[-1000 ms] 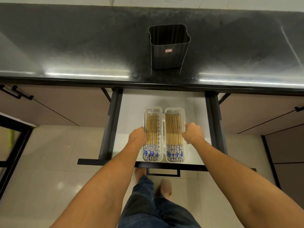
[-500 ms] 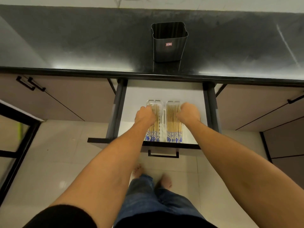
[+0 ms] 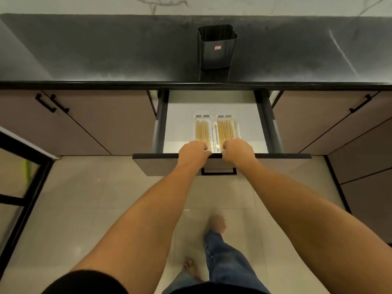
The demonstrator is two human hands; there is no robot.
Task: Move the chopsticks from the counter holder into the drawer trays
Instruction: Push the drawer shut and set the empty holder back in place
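Note:
A dark ribbed chopstick holder (image 3: pixel 216 49) stands on the black counter, and I see nothing inside it. Below it the drawer (image 3: pixel 161 164) is partly out. Two clear trays lie side by side in the drawer, the left tray (image 3: pixel 202 130) and the right tray (image 3: pixel 227 130), each filled with several wooden chopsticks. My left hand (image 3: pixel 193 154) and my right hand (image 3: pixel 238 152) rest on the top edge of the drawer front with fingers curled over it. They hide the near ends of the trays.
The black counter edge (image 3: pixel 106 84) overhangs the drawer. A black handle (image 3: pixel 218 171) sits on the drawer front between my arms. Closed cabinet doors (image 3: pixel 95 124) flank the drawer on both sides. My bare feet (image 3: pixel 217 224) stand on the tiled floor below.
My hands have left the sides of the trays and come back to the drawer's front edge. The drawer has slid further in under the counter.

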